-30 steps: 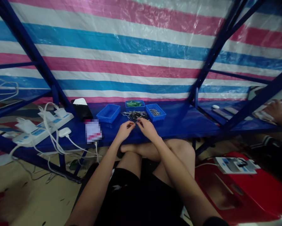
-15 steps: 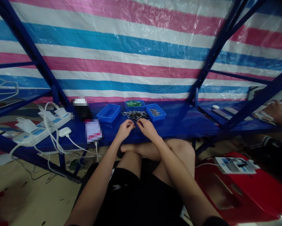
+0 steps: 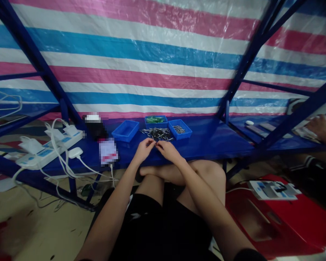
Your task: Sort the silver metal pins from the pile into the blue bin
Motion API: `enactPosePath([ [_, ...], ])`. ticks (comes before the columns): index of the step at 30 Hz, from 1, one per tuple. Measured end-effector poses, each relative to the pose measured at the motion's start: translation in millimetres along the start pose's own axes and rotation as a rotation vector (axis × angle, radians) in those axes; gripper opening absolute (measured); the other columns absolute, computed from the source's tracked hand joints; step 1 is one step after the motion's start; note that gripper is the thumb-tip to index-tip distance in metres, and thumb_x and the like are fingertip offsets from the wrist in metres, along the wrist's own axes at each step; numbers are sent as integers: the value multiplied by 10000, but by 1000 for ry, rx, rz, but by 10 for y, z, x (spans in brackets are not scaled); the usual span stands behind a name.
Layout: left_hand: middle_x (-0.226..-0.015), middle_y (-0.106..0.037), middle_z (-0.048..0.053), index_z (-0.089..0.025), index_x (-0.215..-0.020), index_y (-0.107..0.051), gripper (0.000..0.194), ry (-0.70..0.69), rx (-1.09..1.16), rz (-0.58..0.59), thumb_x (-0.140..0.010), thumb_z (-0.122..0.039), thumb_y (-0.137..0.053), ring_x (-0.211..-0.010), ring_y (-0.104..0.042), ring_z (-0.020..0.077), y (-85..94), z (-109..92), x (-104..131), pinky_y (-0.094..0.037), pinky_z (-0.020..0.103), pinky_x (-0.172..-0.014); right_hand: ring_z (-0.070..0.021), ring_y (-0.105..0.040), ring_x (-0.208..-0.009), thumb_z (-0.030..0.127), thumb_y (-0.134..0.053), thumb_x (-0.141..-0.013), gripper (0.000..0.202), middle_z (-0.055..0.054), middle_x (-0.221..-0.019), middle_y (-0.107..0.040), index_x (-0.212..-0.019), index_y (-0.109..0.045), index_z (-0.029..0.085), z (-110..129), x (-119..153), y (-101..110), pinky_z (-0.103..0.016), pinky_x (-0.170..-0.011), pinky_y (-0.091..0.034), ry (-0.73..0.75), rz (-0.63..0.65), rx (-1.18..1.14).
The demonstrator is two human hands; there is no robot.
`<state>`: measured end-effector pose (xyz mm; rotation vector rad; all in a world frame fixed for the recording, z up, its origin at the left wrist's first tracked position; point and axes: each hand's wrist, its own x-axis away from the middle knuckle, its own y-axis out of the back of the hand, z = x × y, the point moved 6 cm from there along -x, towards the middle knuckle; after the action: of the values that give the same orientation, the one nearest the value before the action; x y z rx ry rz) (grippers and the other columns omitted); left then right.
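Observation:
My left hand [image 3: 145, 148] and my right hand [image 3: 165, 148] meet fingertip to fingertip at the near side of a pile of thin dark and silvery pieces [image 3: 159, 133]. Both are closed in a pinch; whatever is between the fingers is too small to name. Behind the pile, a blue tray [image 3: 146, 123] holds green pieces. Another blue tray [image 3: 188, 135] on the right holds small silvery pieces. To the left stands a third blue tray [image 3: 122, 137] with nothing visible in it.
A white power strip [image 3: 50, 150] with plugs and cables lies on the blue table [image 3: 212, 141] at left, near a blurred-out device [image 3: 108, 151]. Blue metal posts rise on both sides. At far right is another person's hand [image 3: 319, 125]; below is a red stool [image 3: 301, 214].
My right hand has shifted slightly left and down, and its fingertips now meet those of my left hand. My left hand has hardly moved.

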<state>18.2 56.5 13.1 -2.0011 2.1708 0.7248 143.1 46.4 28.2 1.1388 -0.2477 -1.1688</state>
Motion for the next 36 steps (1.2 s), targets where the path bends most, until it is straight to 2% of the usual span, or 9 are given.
enactPosePath([
  [4,-787,-648,55,-152,-855,-547,231,57,93,33,-771,-367,-545,-784,-623,180,-28,46,5,-494,303,-705,-141,-582,-866,220,-450,-877,218,-49,-925,-637,-1069,-543,177,-54,0,153,-245,-779,-415,-41,-152,-80],
  [7,-775,-655,59,-152,-851,-582,234,44,10,44,-757,-366,-566,-778,-618,184,-27,29,6,-487,303,-714,-139,-583,-890,200,-453,-867,280,-52,-959,-634,-1140,-512,176,-69,-14,197,-255,-807,-419,-14,-164,-117],
  [13,-791,-664,58,-155,-851,-620,254,21,-47,45,-762,-384,-557,-763,-618,187,-13,32,-4,-482,294,-700,-150,-585,-867,216,-456,-885,160,-68,-932,-639,-960,-589,168,-62,-12,180,-243,-764,-411,10,-86,17],
  [17,-726,-649,45,-152,-839,-626,267,40,-48,10,-767,-396,-545,-685,-607,174,11,62,-10,-481,277,-639,-150,-579,-823,269,-423,-909,194,-60,-863,-635,-889,-591,174,-38,4,202,-230,-726,-393,17,-63,110],
  [23,-686,-624,37,-154,-817,-609,290,44,-54,-37,-785,-423,-508,-647,-591,166,41,75,-5,-478,270,-618,-147,-579,-780,267,-365,-931,229,-63,-844,-629,-882,-568,174,-62,10,215,-224,-696,-373,-55,-52,155],
  [27,-663,-603,24,-166,-777,-584,281,23,-119,-43,-809,-422,-471,-634,-579,157,47,80,3,-466,258,-614,-147,-577,-796,253,-364,-924,197,-67,-883,-623,-943,-541,170,-60,21,213,-231,-711,-383,-64,-51,91],
  [30,-634,-583,11,-174,-746,-567,293,19,-166,-62,-827,-425,-439,-601,-561,146,63,91,6,-455,251,-599,-140,-563,-841,242,-425,-887,158,-56,-950,-607,-994,-521,174,-2,29,228,-233,-743,-396,6,-85,-17],
  [33,-630,-578,9,-174,-746,-573,301,19,-173,-56,-827,-430,-439,-613,-561,146,64,91,3,-454,247,-603,-128,-551,-798,208,-450,-854,116,-32,-871,-609,-881,-557,173,60,27,196,-228,-740,-400,77,-56,-86],
  [36,-635,-577,11,-168,-770,-579,299,45,-116,-83,-819,-435,-453,-617,-567,146,85,89,-6,-461,247,-601,-121,-552,-767,203,-452,-839,139,-19,-825,-618,-816,-586,174,40,2,193,-223,-733,-403,75,-55,-139],
])
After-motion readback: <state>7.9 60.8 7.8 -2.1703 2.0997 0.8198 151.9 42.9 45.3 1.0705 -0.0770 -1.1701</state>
